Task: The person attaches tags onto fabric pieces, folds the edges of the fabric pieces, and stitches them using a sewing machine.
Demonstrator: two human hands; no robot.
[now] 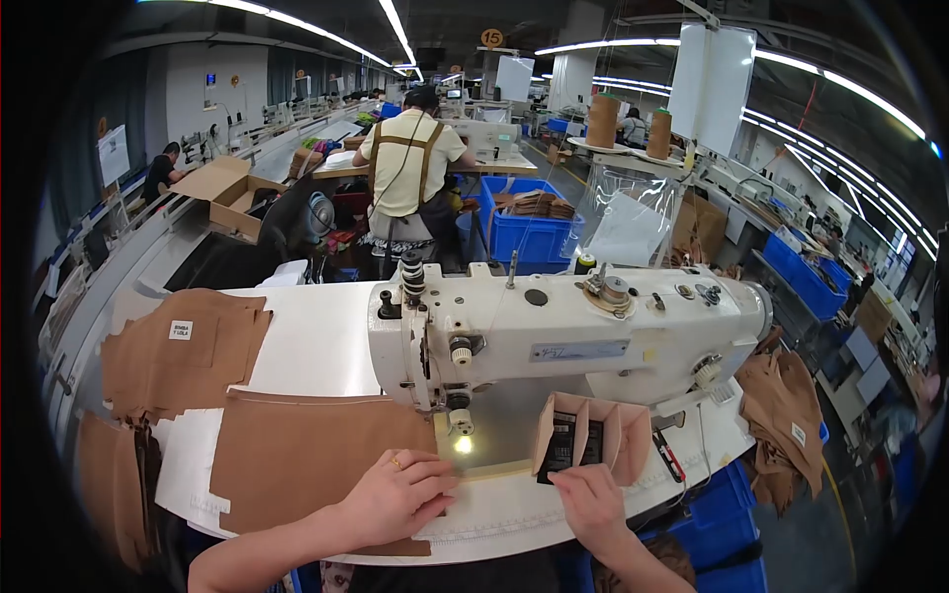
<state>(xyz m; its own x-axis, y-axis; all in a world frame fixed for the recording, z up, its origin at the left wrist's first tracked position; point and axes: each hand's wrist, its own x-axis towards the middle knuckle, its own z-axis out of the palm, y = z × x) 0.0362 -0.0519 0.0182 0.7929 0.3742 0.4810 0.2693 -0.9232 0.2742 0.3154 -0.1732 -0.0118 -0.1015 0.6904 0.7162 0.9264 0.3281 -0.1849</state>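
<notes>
My left hand (403,494) rests palm down on a large brown fabric panel (306,447), fingers stretched out toward the needle area and nothing gripped. A white sewing machine (534,341) stands just beyond, its lamp lit over the bed. At the right, my right hand (591,506) has thumb and fingers pinched at the lower edge of a black printed label (559,447). That label sits in the left compartment of a pink divided box (627,440). More black labels fill the compartment beside it.
Brown pieces with a white label patch (180,330) are stacked at the left. A red-handled cutter (670,461) lies right of the box. More brown fabric (783,425) hangs off the right edge. Ahead, a person (410,168) sits near a blue crate (524,234).
</notes>
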